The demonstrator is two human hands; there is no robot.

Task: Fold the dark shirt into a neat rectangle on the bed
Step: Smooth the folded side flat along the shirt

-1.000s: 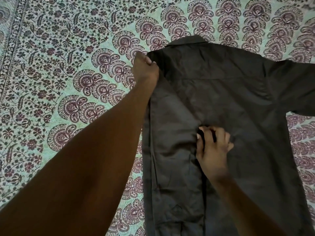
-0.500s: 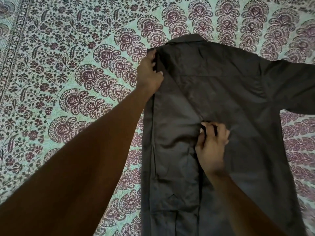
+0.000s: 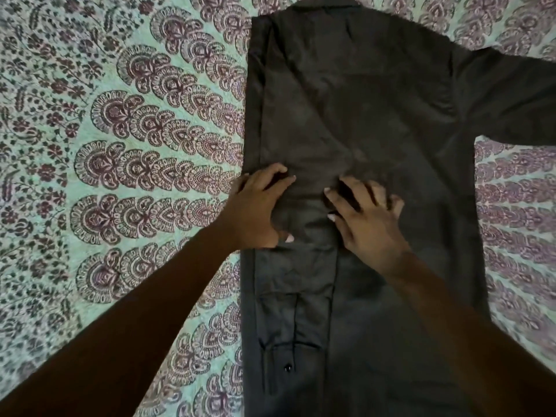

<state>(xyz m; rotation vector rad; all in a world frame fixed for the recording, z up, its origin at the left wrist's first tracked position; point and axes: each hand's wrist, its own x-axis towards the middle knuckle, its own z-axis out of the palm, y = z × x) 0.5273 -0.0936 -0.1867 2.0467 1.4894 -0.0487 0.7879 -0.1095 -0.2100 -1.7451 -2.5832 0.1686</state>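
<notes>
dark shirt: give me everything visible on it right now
The shirt is dark grey-brown woven cloth, lying flat on the patterned bedsheet with its collar at the far end. The side by the left hand is folded inward. Its sleeve runs down the body, with the cuff button showing. The other sleeve lies spread out, unfolded. The left hand rests on the folded panel with fingers bent; grip unclear. The right hand presses flat beside it.
</notes>
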